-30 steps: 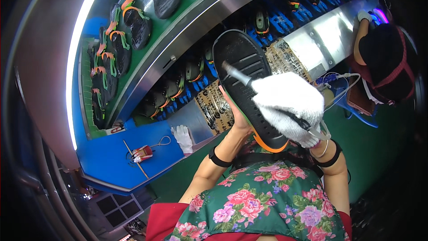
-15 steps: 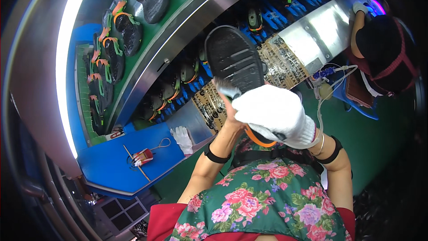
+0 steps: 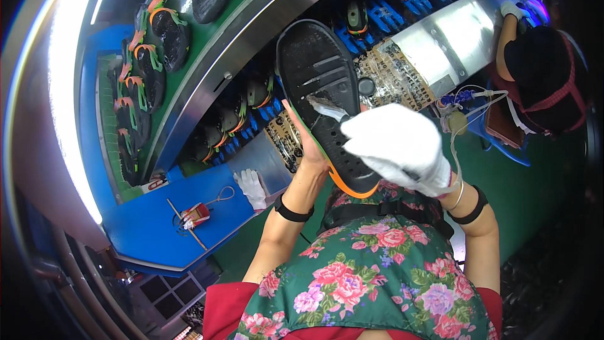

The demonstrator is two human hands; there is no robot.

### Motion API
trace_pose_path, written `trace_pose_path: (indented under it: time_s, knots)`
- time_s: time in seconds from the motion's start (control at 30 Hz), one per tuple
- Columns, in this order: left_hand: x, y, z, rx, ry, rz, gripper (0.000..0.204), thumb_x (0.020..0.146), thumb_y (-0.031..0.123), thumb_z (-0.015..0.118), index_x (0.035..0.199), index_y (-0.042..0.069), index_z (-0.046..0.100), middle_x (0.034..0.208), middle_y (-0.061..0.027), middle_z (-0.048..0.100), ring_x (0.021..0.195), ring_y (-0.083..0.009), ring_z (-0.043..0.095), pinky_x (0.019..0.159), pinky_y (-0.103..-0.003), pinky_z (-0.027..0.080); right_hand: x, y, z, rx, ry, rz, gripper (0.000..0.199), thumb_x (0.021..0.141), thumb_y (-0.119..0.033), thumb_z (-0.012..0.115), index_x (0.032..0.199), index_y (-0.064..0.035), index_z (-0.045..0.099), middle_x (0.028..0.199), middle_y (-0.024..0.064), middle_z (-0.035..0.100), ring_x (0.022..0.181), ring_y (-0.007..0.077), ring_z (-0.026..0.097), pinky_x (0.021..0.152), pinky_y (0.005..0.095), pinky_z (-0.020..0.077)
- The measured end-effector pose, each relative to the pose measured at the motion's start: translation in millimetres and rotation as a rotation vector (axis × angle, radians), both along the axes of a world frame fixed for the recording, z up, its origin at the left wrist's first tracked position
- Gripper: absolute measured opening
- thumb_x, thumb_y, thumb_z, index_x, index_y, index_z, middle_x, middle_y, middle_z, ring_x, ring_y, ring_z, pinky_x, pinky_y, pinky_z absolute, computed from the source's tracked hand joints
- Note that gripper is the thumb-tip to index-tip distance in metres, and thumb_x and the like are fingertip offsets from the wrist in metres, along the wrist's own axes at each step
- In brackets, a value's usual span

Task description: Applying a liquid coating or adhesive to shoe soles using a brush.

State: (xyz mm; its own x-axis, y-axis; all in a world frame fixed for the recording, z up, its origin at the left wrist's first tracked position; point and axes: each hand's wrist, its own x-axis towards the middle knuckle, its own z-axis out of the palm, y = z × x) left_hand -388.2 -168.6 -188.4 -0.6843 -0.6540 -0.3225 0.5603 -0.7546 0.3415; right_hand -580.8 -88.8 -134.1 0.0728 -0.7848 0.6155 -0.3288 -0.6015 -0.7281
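Observation:
A black shoe sole (image 3: 311, 53), with an orange rim at its heel and small holes in its inner face, is held up in front of me. My bare left hand (image 3: 308, 145) is closed round the sole's left side, most of its fingers hidden beneath. In a white knit glove, my right hand (image 3: 397, 149) is closed on a brush (image 3: 328, 109) with a metal band. The bristles touch the middle of the sole, and the glove covers the brush's handle. The sole's surface looks wet in patches.
Black soles with orange and green straps (image 3: 170, 34) stand on a green conveyor (image 3: 217, 56) behind a metal rail. More footwear (image 3: 259, 91) sits on a lower rack. A white glove (image 3: 250, 187) and a red container (image 3: 195, 215) lie to the left. A co-worker (image 3: 535, 66) is at far right.
The brush has moved from the sole's left edge to its middle. The sole has shifted slightly up and left, and its orange heel now shows more.

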Motion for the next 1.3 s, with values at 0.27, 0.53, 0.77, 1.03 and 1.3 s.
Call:
trace_pose_path:
  time_s: [0.27, 0.53, 0.77, 1.03, 1.3]
  knots:
    - [-3.3, -18.1, 2.3, -0.118, -0.040, -0.042, 0.127, 0.076, 0.107, 0.036, 0.132, -0.005, 0.056, 0.113, -0.0204, 0.064, 0.098, -0.0316, 0.066, 0.084, -0.048, 0.060, 1.0, 6.2, -10.2, 0.116, -0.220, -0.005, 0.026, 0.085, -0.008, 0.082, 0.111, -0.0068, 0.081, 0.113, 0.0111, 0.080, 0.103, 0.0285, 0.078, 0.090, 0.0410, 0.0612]
    - [-8.6, -32.4, 2.9, -0.090, 0.088, 0.004, 0.136, 0.068, 0.110, 0.029, 0.144, 0.000, 0.053, 0.112, -0.0250, 0.069, 0.097, -0.0370, 0.073, 0.082, -0.050, 0.064, 0.6, 5.8, -8.5, 0.062, -0.211, 0.070, 0.030, 0.080, -0.005, 0.084, 0.110, -0.0097, 0.082, 0.111, 0.0106, 0.081, 0.099, 0.0274, 0.079, 0.084, 0.0381, 0.0613]
    - [-9.0, -47.4, 1.0, -0.262, 0.084, -0.008, 0.127, 0.071, 0.107, 0.043, 0.138, 0.000, 0.056, 0.116, -0.0231, 0.064, 0.099, -0.0345, 0.062, 0.081, -0.048, 0.057, 0.0, 10.2, -12.3, 0.040, -0.056, 0.047, 0.031, 0.081, -0.002, 0.083, 0.111, -0.0106, 0.081, 0.112, 0.0089, 0.080, 0.099, 0.0277, 0.077, 0.081, 0.0387, 0.0620]
    - [-7.4, -57.0, -2.8, -0.338, 0.104, 0.000, 0.129, 0.068, 0.108, 0.045, 0.138, 0.000, 0.055, 0.116, -0.0224, 0.064, 0.099, -0.0346, 0.062, 0.080, -0.048, 0.057, -2.4, 15.3, -15.9, 0.063, -0.038, 0.038, 0.034, 0.085, -0.001, 0.080, 0.118, -0.0101, 0.079, 0.118, 0.0093, 0.079, 0.104, 0.0285, 0.076, 0.088, 0.0401, 0.0624]
    - [-9.9, -60.0, 2.6, -0.363, 0.083, 0.002, 0.133, 0.064, 0.109, 0.043, 0.138, 0.000, 0.056, 0.114, -0.0232, 0.066, 0.098, -0.0347, 0.064, 0.082, -0.046, 0.059, -7.1, 20.9, -20.1, 0.154, -0.197, -0.002, 0.034, 0.082, -0.002, 0.083, 0.114, -0.0108, 0.081, 0.114, 0.0087, 0.080, 0.100, 0.0290, 0.077, 0.084, 0.0384, 0.0621]
